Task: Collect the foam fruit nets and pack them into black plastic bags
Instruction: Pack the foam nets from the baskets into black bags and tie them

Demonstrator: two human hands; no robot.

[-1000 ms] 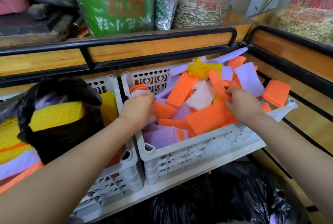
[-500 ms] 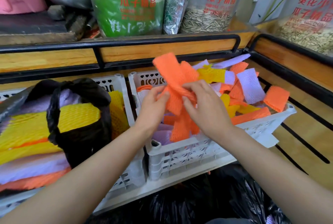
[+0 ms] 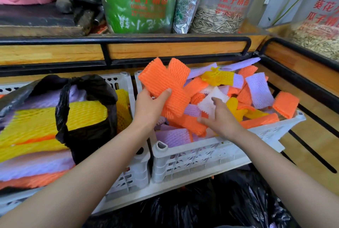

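My left hand (image 3: 149, 107) grips a bunch of orange foam nets (image 3: 164, 81) and holds it up above the white crate (image 3: 201, 156). That crate is heaped with loose orange, purple, yellow and white nets. My right hand (image 3: 222, 120) is down in the heap with its fingers spread, touching a white net (image 3: 211, 102) and an orange net (image 3: 192, 124). In the crate to the left lies a tied black bag (image 3: 88, 132) stuffed with yellow and purple nets. An open black plastic bag (image 3: 211, 207) sits below, in front of the crates.
A second white crate (image 3: 134, 172) stands on the left with stacked nets. A black-railed wooden shelf edge (image 3: 174, 50) runs behind, carrying large sacks of sunflower seeds (image 3: 218, 2). A wooden slatted surface (image 3: 311, 145) lies to the right.
Both hands lifted orange nets out of the crate and joined them. Now the left hand alone holds the bunch, and the right hand has dropped back into the heap.
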